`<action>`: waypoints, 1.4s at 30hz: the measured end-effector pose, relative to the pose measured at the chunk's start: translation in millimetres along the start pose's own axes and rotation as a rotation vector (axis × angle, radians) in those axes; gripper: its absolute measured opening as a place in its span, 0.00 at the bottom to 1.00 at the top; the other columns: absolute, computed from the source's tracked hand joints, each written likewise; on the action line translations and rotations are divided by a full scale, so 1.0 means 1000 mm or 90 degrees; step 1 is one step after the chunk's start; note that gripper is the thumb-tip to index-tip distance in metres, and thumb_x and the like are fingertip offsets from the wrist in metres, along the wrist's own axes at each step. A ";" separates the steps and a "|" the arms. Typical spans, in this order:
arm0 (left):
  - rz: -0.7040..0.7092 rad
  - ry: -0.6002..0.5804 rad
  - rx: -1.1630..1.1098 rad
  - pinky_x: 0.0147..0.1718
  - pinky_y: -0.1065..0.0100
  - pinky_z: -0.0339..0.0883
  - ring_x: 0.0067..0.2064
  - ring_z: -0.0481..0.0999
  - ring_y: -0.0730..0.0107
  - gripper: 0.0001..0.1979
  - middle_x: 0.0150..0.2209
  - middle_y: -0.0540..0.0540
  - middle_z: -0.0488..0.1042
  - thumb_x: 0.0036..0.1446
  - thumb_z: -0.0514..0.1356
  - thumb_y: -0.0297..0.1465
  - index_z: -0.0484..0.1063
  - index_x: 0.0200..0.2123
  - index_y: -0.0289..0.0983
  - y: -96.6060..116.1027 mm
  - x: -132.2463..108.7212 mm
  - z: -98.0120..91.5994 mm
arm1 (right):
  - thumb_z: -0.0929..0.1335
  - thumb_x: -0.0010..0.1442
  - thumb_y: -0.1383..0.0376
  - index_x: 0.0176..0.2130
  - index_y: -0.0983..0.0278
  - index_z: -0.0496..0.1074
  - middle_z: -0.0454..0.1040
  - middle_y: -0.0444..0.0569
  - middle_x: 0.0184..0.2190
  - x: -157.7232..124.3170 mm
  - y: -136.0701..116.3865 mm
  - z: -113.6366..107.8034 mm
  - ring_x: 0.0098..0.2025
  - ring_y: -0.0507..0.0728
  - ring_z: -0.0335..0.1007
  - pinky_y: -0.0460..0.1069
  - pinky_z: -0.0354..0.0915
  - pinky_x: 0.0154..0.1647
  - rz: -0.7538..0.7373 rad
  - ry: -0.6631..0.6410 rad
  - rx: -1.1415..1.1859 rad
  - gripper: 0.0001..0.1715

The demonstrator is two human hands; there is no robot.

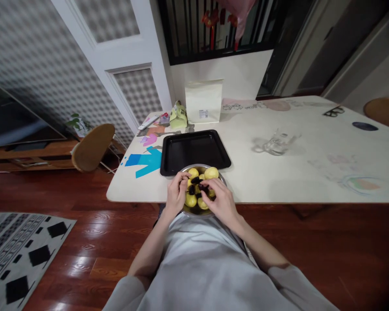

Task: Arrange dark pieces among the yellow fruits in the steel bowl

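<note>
A metal bowl [221,176] sits at the table's near edge, holding several yellow round fruits [211,172] and a few dark ones [195,179]. My left hand [175,193] rests on the bowl's left side with fingers curled over the fruit. My right hand [221,199] reaches in from the right, its fingertips pinched on a dark fruit [203,188]. Just behind the bowl lies a black baking tray [194,151] with nothing on it.
A white paper bag [203,101], a green pouch [178,115] and a remote [148,122] stand at the table's far side. A clear glass jug [275,144] lies right of the tray. A wooden chair [92,147] stands left; glasses [333,112] far right.
</note>
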State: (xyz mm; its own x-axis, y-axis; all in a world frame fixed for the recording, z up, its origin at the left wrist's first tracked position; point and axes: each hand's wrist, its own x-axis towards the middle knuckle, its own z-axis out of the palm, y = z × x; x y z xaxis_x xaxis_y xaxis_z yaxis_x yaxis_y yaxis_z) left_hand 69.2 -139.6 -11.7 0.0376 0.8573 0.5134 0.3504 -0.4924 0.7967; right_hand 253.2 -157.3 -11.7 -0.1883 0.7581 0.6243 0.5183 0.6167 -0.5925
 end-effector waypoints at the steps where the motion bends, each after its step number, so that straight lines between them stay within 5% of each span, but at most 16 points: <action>1: 0.000 -0.005 0.003 0.32 0.70 0.62 0.28 0.68 0.70 0.21 0.27 0.51 0.67 0.74 0.48 0.46 0.72 0.46 0.38 0.000 0.000 0.000 | 0.68 0.64 0.71 0.45 0.60 0.72 0.78 0.50 0.40 0.000 0.000 0.002 0.43 0.61 0.75 0.55 0.72 0.44 -0.005 -0.011 -0.005 0.10; 14: 0.002 -0.046 0.000 0.34 0.69 0.66 0.31 0.72 0.70 0.22 0.33 0.47 0.73 0.75 0.46 0.46 0.73 0.48 0.37 -0.001 0.001 -0.001 | 0.71 0.64 0.69 0.48 0.61 0.75 0.77 0.53 0.43 -0.005 0.002 0.008 0.47 0.66 0.71 0.62 0.72 0.50 -0.021 -0.074 -0.055 0.11; 20: -0.011 -0.040 -0.040 0.32 0.69 0.64 0.27 0.67 0.71 0.25 0.28 0.51 0.67 0.74 0.45 0.50 0.72 0.48 0.38 0.003 0.002 -0.001 | 0.70 0.66 0.68 0.48 0.61 0.75 0.77 0.53 0.43 -0.005 0.000 0.008 0.47 0.65 0.72 0.61 0.72 0.50 -0.023 -0.053 -0.038 0.10; 26: 0.038 -0.066 -0.118 0.29 0.70 0.62 0.27 0.65 0.73 0.31 0.34 0.49 0.67 0.70 0.44 0.57 0.68 0.55 0.38 -0.002 0.000 0.000 | 0.67 0.70 0.68 0.51 0.61 0.75 0.78 0.52 0.42 -0.001 -0.010 0.010 0.47 0.62 0.73 0.59 0.73 0.50 -0.070 -0.008 -0.001 0.12; 37: 0.141 -0.129 -0.022 0.38 0.66 0.66 0.35 0.69 0.66 0.37 0.36 0.47 0.68 0.67 0.42 0.60 0.67 0.58 0.36 -0.004 0.000 -0.003 | 0.68 0.69 0.71 0.46 0.61 0.78 0.80 0.51 0.40 0.001 -0.018 0.018 0.43 0.59 0.73 0.56 0.73 0.46 -0.144 0.041 0.015 0.09; 42: 0.099 -0.047 0.026 0.34 0.68 0.64 0.31 0.67 0.70 0.25 0.31 0.50 0.66 0.73 0.45 0.51 0.69 0.50 0.37 -0.002 -0.001 -0.002 | 0.69 0.68 0.70 0.43 0.61 0.76 0.80 0.51 0.41 0.001 -0.014 0.017 0.44 0.59 0.75 0.55 0.73 0.47 -0.108 0.030 0.084 0.05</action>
State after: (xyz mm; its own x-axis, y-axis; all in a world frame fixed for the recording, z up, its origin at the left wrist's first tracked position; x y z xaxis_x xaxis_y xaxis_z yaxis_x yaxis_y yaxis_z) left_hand 66.8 -139.6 -13.1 0.1630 0.7805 0.6035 0.3725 -0.6151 0.6949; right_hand 231.2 -162.1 -11.6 -0.2226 0.6317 0.7426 0.3677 0.7598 -0.5362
